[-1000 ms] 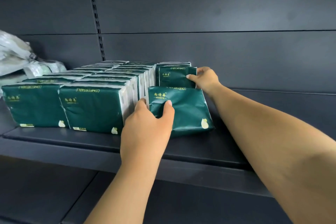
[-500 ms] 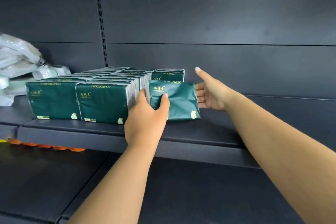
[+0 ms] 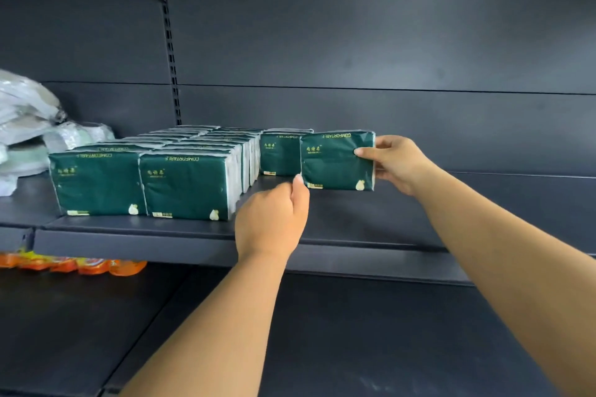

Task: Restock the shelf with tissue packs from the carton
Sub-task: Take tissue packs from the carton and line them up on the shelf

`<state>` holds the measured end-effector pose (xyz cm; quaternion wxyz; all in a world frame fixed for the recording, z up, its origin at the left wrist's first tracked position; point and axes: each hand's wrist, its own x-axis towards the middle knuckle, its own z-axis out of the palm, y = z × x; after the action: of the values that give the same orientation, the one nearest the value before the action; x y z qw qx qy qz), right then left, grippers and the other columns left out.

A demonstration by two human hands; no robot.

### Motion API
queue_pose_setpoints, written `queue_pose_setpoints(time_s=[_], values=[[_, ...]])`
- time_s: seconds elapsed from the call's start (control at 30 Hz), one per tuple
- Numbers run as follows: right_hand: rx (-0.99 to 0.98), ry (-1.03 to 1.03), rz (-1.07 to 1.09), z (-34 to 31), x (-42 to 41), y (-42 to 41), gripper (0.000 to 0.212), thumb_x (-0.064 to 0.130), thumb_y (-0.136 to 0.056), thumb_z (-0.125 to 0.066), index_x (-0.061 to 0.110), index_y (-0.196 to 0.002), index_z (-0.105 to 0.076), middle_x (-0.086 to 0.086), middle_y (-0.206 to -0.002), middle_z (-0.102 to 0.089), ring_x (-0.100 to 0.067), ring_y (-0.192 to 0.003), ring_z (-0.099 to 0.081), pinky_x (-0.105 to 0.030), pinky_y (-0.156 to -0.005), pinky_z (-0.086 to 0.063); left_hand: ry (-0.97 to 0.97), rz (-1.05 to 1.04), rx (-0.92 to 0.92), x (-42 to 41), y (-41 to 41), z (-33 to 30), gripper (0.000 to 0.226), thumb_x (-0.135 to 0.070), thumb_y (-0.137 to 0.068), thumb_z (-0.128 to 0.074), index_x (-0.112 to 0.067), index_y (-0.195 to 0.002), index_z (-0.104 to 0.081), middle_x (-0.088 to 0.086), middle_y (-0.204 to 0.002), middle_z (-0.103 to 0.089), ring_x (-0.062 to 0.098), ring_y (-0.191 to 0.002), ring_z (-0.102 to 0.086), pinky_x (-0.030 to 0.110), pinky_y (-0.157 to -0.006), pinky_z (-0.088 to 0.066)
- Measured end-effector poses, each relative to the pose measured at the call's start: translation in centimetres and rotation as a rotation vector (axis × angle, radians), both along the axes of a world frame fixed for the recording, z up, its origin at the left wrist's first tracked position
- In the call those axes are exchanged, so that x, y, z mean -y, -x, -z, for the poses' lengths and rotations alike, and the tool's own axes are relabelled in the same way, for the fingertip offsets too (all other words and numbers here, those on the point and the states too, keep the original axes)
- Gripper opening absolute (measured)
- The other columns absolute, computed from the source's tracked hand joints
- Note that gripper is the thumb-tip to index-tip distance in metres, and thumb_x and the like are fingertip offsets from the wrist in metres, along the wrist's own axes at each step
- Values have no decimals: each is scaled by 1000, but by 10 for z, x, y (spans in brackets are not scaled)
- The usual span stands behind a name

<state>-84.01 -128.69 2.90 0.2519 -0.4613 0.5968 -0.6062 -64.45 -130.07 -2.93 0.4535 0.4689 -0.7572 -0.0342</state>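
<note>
Nearest the camera, two bare forearms reached up and forward over the lower shelf (image 3: pixel 80 332), a dark board whose left end carried orange packets (image 3: pixel 80 265) tucked under the shelf above.

The left hand (image 3: pixel 272 219) hovered over the front edge of the shelf (image 3: pixel 135 240). Its fingers were curled, and the thumb tip just touched the lower left corner of a green pack (image 3: pixel 335 161). Whether anything was pinched there could not be told; the grip looked loose and held nothing plainly.

The right hand (image 3: pixel 395 159) had the pack by its right edge, thumb on the front face and fingers wrapped behind, a firm pinch grip. The pack stood upright on the shelf, right of the middle and well back from the front edge, its print upside down.

Just behind and to the left of it stood another pack (image 3: pixel 279 155), partly hidden, starting a short third row. Left of that, two long rows of packs (image 3: pixel 183 184) ran from near the front edge to the back panel (image 3: pixel 387 126), all upright and pressed together.

At the far left end of the shelf lay white plastic-wrapped bundles (image 3: pixel 29 126), apart from the rows.
</note>
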Motion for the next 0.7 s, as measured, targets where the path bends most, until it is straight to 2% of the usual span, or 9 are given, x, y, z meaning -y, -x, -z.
queue_pose_setpoints(time_s=[0.07,0.13,0.2,0.3,0.37,0.47,0.6,0.63,0.7], values=[[-58,-45,82,5,26,-6,13,6,-82,-69,-2,-87,-61,-20,-101,-66,-30,-89,-67,-44,-86,-54,36,-6,35,3,0,2,47,-43,-89,-14,-15,-53,-28,-1,-52,-40,25,-59,-39,32,-52,-26],[-132,-74,144,11,52,-12,36,14,-76,-75,-10,-99,-60,-25,-108,-65,-37,-101,-64,-52,-90,-50,125,5,10,8,2,6,45,-42,-85,-19,-16,-48,-21,-3,-43,-28,25,-50,-34,28,-43,-18],[-216,-92,168,13,76,-18,43,21,-76,-75,-9,-103,-60,-20,-103,-67,-34,-98,-64,-45,-90,-51,231,-9,-35,14,2,10,42,-40,-81,-27,-20,-47,-13,-4,-39,-18,25,-42,-27,20,-41,-7],[-308,-128,177,8,96,-29,34,25,-82,-70,-3,-98,-59,-6,-85,-60,-24,-85,-54,-29,-77,-44,237,-5,-47,19,4,13,40,-41,-78,-29,-21,-47,-13,-3,-39,-21,25,-41,-27,18,-40,-7],[-356,-138,168,8,108,-33,32,27,-85,-67,1,-102,-60,-8,-93,-60,-22,-87,-52,-27,-76,-41,256,14,-52,20,4,14,40,-41,-77,-31,-23,-46,-13,-3,-37,-18,23,-41,-27,18,-40,-8],[-434,-163,160,15,120,-38,24,29,-87,-65,8,-82,-54,-6,-83,-56,-21,-82,-51,-27,-64,-39,294,-2,-26,21,4,14,40,-38,-75,-36,-23,-47,-12,-2,-37,-14,20,-40,-23,15,-39,-6],[-481,-186,193,19,125,-38,30,33,-87,-63,6,-80,-53,-10,-87,-57,-23,-80,-52,-25,-56,-36,331,-2,0,26,5,17,35,-35,-74,-39,-20,-47,-22,-2,-38,-20,21,-39,-23,16,-40,-6],[-491,-192,200,20,125,-38,33,34,-87,-63,2,-86,-57,-13,-91,-60,-25,-84,-56,-26,-58,-37,332,-3,-2,26,4,17,35,-35,-74,-39,-19,-46,-24,-2,-38,-21,21,-39,-23,16,-39,-6],[-484,-197,213,21,120,-38,44,35,-88,-62,-1,-112,-59,-13,-113,-64,-27,-104,-59,-27,-71,-40,319,-6,6,25,5,17,37,-37,-75,-37,-17,-46,-27,-1,-37,-28,22,-39,-28,17,-39,-10]])
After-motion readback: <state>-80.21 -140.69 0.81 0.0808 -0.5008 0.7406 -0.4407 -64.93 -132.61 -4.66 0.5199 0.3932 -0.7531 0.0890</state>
